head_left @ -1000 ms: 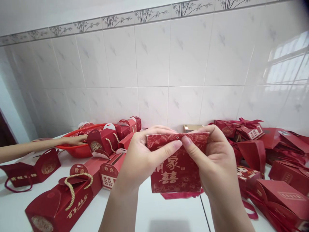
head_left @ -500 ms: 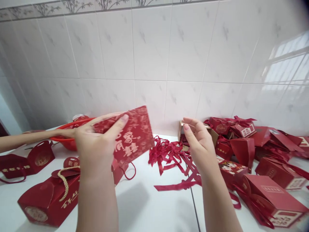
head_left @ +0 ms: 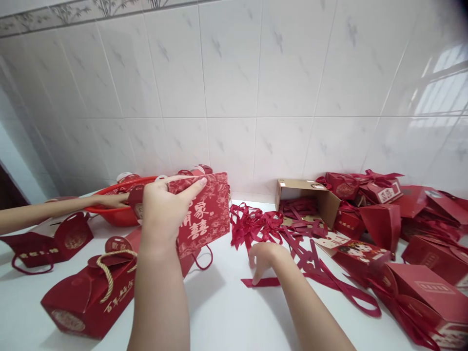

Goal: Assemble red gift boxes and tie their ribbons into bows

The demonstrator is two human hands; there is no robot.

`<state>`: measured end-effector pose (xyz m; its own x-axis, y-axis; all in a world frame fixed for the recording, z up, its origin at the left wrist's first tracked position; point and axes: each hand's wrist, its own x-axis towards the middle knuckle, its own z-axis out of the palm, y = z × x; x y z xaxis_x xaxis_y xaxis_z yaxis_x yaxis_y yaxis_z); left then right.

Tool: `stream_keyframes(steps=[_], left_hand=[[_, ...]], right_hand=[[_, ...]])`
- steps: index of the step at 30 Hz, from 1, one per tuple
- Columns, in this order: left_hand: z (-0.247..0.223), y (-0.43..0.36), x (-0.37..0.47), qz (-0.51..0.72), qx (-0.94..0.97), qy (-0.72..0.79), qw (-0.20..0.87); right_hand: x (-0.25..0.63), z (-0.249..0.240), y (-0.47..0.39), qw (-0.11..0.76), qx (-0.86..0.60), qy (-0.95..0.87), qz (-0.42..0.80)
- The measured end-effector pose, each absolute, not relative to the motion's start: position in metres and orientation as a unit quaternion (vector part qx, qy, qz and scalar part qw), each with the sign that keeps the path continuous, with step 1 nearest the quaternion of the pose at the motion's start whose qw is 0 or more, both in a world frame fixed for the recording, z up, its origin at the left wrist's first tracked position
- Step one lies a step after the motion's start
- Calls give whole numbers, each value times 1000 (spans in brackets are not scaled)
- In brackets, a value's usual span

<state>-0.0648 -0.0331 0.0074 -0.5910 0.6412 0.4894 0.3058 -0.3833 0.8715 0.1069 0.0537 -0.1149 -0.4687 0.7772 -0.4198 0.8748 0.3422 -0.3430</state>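
My left hand (head_left: 164, 209) grips a red box (head_left: 210, 212) with gold and white characters, its thumb across the front face, raised over the table. Lower and to the right, my right hand (head_left: 265, 258) reaches down with its fingertips at the end of a flat red ribbon (head_left: 270, 282) on the white table. Whether the fingers pinch the ribbon is hard to see. Behind that hand lies a tangled pile of red ribbons (head_left: 252, 222). An open cardboard box (head_left: 331, 207) holding more ribbons stands beside the pile.
Finished-looking red boxes with ribbons (head_left: 420, 287) crowd the right side. At left are a red box with a rope handle (head_left: 87, 297), another open box (head_left: 73, 239) and a red basket (head_left: 117, 217). Another person's hand (head_left: 113, 201) is at the basket. A tiled wall stands behind.
My right hand has come down from in front of the cardboard box to the ribbon on the table. The red box in my left hand is turned slightly more upright.
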Motion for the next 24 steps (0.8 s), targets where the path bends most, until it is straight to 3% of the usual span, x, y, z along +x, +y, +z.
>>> stream_keyframes(steps=[18, 21, 24], left_hand=[[-6, -8, -58, 699, 479, 424, 320], [-7, -6, -60, 689, 483, 457, 289], [-9, -7, -65, 651, 523, 520, 183]], right_hand=[[98, -140, 59, 120, 498, 824, -242], [99, -140, 61, 107, 503, 824, -239], [100, -145, 66, 81, 534, 816, -208]])
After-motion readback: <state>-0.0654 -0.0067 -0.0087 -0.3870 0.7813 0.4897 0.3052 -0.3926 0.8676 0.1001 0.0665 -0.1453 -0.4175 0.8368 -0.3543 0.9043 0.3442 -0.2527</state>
